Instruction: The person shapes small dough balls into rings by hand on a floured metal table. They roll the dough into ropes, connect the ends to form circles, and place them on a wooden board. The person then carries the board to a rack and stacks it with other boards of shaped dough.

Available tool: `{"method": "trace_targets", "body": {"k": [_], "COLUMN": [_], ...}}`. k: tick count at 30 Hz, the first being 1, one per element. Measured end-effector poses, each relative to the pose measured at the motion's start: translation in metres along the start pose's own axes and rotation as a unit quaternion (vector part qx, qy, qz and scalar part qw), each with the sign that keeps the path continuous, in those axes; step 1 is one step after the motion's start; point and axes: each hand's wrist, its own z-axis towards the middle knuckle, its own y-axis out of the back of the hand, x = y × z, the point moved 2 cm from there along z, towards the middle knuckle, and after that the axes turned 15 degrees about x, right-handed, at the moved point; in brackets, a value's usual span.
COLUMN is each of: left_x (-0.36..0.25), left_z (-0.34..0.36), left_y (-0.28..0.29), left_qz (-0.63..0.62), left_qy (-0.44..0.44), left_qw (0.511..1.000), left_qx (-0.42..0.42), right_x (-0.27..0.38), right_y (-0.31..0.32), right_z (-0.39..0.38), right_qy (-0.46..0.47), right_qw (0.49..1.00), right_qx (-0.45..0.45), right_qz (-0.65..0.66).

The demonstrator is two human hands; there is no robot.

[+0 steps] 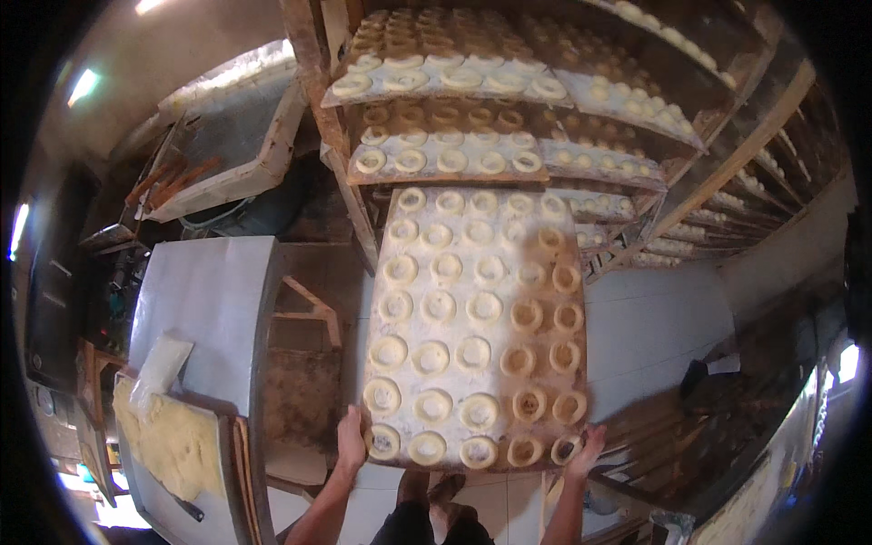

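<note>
A long floured wooden board (459, 372) stretches out in front of me, covered with rows of pale dough rings (431, 359). My left hand (351, 438) grips its near left corner, and my right hand (586, 448) grips the near right corner. On both hands the fingers are partly hidden at the board's edge. The board's far end lies at a wooden rack (318, 91), just under a shelf board of similar rings (450, 162); whether it rests on a support there is hidden. Shadow darkens the board's right side.
More rack shelves hold boards of rings and round dough balls (636, 102). To the left stands a metal-topped table (204, 300) with a slab of yellowish dough (177, 445) and a clear plastic sheet (162, 368). A white-rimmed bin (218, 186) sits behind it. Tiled floor (658, 313) shows at right.
</note>
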Motion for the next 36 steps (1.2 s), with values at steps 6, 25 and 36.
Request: {"method": "trace_targets", "body": {"k": [6, 25, 36], "left_x": [-0.046, -0.082, -0.021], "left_z": [0.116, 0.219, 0.169], "left_y": [-0.001, 0.022, -0.003], "left_qz": [-0.150, -0.325, -0.461], "left_qy": [-0.040, -0.030, -0.162], "left_qw": [0.988, 0.945, 0.870], "left_qx": [-0.006, 0.021, 0.065], "right_x": [-0.007, -0.020, -0.031], "right_y": [-0.082, -0.199, -0.205], "right_z": [0.091, 0.238, 0.191], "right_qy": [-0.025, -0.056, -0.139], "right_qw": [0.996, 0.983, 0.948], "right_qx": [0.084, 0.171, 0.110], "right_qz": [-0.022, -0.037, 0.265]}}
